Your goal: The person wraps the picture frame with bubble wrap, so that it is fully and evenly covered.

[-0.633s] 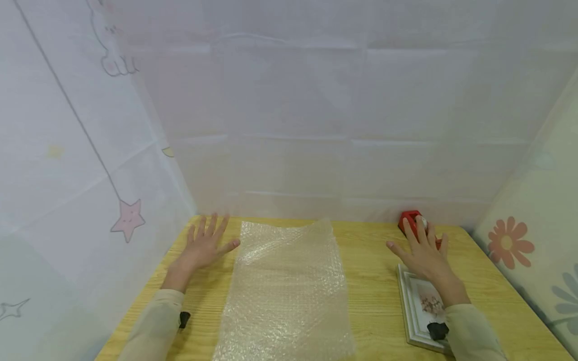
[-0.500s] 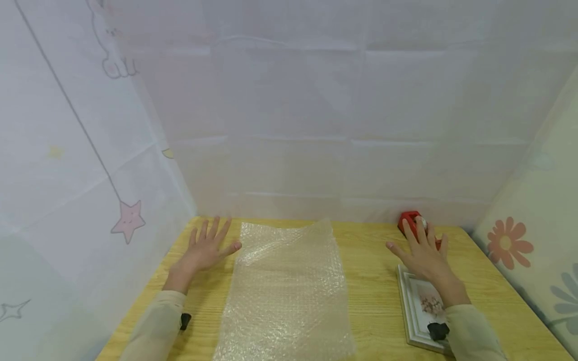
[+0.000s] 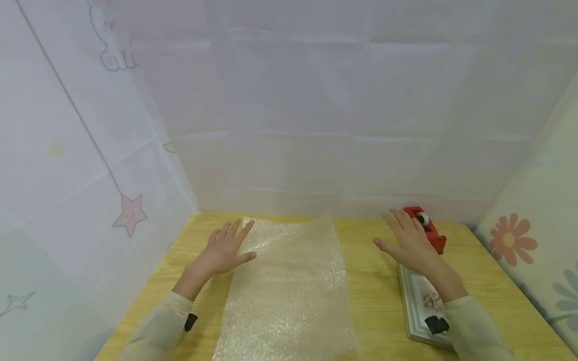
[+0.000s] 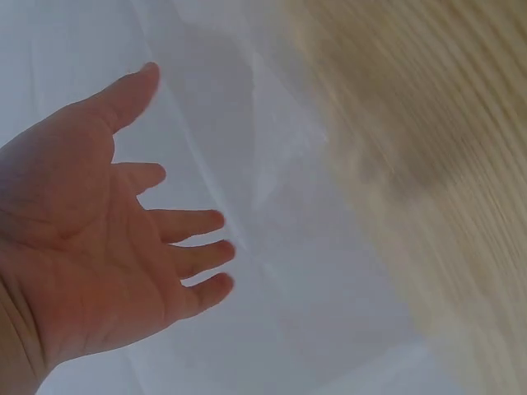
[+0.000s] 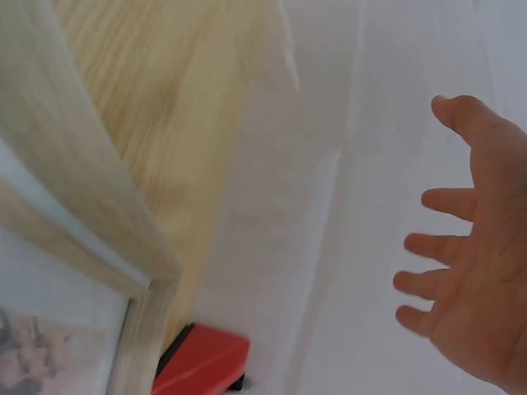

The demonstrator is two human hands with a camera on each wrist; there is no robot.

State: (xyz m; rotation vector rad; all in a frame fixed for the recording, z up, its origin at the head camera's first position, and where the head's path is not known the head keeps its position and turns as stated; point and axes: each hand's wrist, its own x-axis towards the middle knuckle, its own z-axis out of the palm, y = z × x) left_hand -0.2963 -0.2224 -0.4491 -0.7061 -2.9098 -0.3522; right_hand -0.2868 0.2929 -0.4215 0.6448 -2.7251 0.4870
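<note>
My left hand [image 3: 222,253] is held over the left edge of a sheet of bubble wrap [image 3: 289,296], fingers spread and holding nothing. In the left wrist view its palm [image 4: 82,239] shows bare. On the right, my right hand [image 3: 411,245] hovers with straight, parted fingers, overlapping the near part of a red tape dispenser [image 3: 434,236] in the head view. Below that wrist lies a picture frame [image 3: 413,301] with a pale border and a pink flower print, partly hidden by the forearm. The right wrist view shows the red tape dispenser [image 5: 206,362] beyond the frame's corner.
Everything lies on a yellow wood-grain table [image 3: 370,321]. A pale sheet wall [image 3: 289,125] rises at its back edge, and patterned sheets stand at left and right. A black strap piece [image 3: 436,325] sits at the right cuff.
Both hands have moved inward toward the middle. The left now overlaps the bubble wrap's edge, and the right has shifted left, uncovering more of the tape dispenser.
</note>
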